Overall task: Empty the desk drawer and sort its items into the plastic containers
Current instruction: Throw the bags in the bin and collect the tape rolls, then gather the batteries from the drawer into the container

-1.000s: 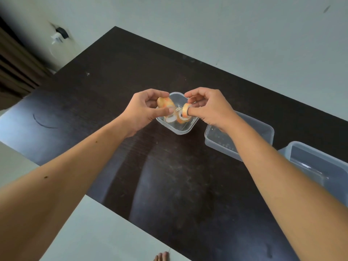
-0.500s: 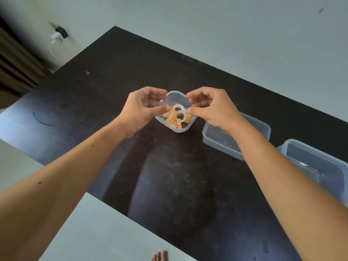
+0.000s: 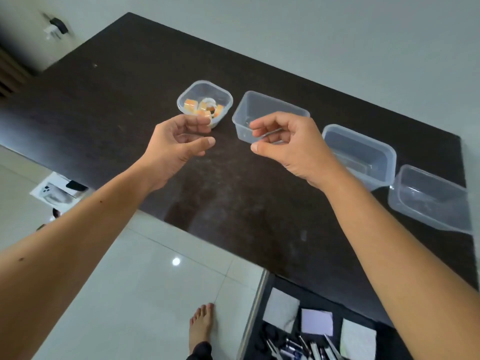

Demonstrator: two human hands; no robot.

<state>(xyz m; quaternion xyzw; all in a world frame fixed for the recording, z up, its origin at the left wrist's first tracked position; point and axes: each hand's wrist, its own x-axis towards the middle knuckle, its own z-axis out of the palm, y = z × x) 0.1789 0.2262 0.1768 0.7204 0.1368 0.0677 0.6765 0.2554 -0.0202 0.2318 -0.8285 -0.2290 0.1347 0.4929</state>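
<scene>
Several orange tape rolls (image 3: 202, 108) lie in a small square clear container (image 3: 223, 96) on the dark desk (image 3: 117, 81). My left hand (image 3: 176, 145) hovers just in front of it, fingers curled apart, holding nothing. My right hand (image 3: 288, 141) hovers over the front of a rectangular clear container (image 3: 259, 105), also holding nothing. Two more clear containers (image 3: 363, 149) (image 3: 428, 198) stand in a row to the right. The open drawer (image 3: 262, 313) at the bottom right holds paper note pads (image 3: 317, 322) and several pens (image 3: 306, 346).
A white box (image 3: 55, 192) lies on the tiled floor left of the desk. A bare foot (image 3: 201, 326) stands on the tiles beside the drawer. A plug (image 3: 55, 28) sits in the wall at the far left.
Both hands let go of the tape rolls, which now lie in the small container, and drew back towards me. The view tipped down, so the open drawer came into sight.
</scene>
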